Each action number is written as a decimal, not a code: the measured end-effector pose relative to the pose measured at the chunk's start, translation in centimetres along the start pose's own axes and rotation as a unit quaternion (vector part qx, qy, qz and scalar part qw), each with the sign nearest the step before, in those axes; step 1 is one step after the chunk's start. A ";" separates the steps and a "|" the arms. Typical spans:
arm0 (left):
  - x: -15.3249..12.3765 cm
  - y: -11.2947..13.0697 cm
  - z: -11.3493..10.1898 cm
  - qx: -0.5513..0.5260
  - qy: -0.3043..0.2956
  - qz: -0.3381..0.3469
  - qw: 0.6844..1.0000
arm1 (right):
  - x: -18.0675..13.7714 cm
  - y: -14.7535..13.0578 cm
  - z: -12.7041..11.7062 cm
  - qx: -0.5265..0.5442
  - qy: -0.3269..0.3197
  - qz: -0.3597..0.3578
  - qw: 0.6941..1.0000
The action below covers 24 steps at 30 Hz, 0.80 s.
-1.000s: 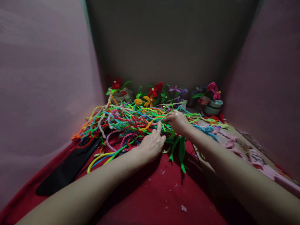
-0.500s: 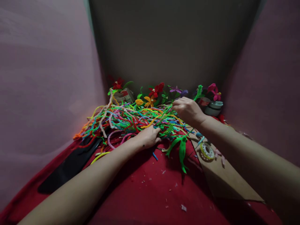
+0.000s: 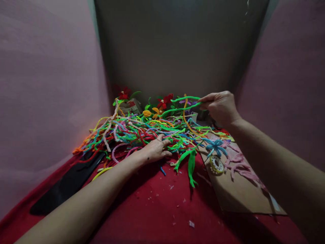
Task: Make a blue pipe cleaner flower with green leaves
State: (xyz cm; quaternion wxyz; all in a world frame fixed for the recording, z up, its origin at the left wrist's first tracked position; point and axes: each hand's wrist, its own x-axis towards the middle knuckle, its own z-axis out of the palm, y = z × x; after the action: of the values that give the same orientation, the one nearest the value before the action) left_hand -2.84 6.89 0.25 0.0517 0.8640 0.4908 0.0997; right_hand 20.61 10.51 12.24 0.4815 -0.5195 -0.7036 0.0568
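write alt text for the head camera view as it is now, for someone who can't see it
A right hand holds up green fuzzy strands beside a tangled, multicoloured pile, the left hand at its near edge. A blue flower and yellow-edged spool lie on cardboard at right.

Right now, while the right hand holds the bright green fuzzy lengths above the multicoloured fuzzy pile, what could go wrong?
The bright green fuzzy lengths in the right hand might snag the curved orange fuzzy stem that appears to cross them. Pulling could also drag strands from the tangled multicoloured pile by the left hand. The right forearm sweeping low might scatter the pink fuzzy pieces on the brown cardboard sheet.
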 end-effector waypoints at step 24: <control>-2.9 5.6 -1.1 -0.730 0.134 -0.154 0.653 | -12.3 -2.2 5.7 0.574 -0.300 0.322 0.690</control>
State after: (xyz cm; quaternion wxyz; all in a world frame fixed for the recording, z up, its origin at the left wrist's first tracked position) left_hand 0.15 1.49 2.00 0.6135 0.4372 0.3876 0.5312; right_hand 14.90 2.23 2.87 0.4011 -0.2916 -0.4306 0.7541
